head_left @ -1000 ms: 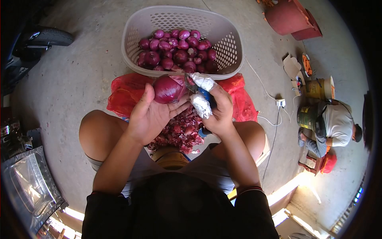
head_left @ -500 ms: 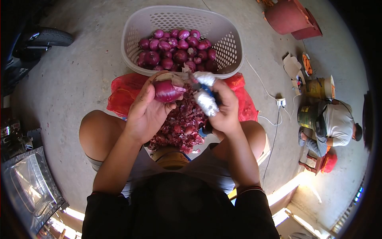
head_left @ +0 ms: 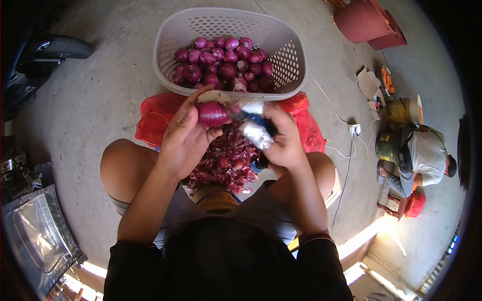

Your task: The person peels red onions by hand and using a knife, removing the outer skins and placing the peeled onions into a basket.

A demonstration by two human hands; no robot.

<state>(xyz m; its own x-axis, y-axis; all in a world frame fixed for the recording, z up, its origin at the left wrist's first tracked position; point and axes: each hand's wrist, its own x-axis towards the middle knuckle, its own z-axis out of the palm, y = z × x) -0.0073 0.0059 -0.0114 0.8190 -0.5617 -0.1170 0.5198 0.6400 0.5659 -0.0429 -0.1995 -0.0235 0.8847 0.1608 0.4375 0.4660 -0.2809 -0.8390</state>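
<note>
A red onion [head_left: 213, 113] with a pale, loose patch of skin at its top is held in my left hand [head_left: 183, 135]. My right hand [head_left: 284, 135], with silvery wrapping on its thumb and a finger, is closed around a small blue-handled tool [head_left: 258, 121]. The tool's tip is blurred and close to the onion's right side. Below both hands lies a heap of red onion skins [head_left: 226, 163], between my knees. Beyond them, a grey perforated basket [head_left: 163, 57] holds several red onions [head_left: 228, 70].
Red mesh sacking [head_left: 153, 118] lies under the basket's near side. At the right are a white cable with a socket [head_left: 354, 128], a yellow bucket [head_left: 401, 110] and a seated person [head_left: 427, 153]. A wheel [head_left: 65, 46] stands at the upper left.
My right hand has moved slightly left, bringing the tool to the onion. The onion has turned a little in my left hand, and the loose flap at its right side no longer shows.
</note>
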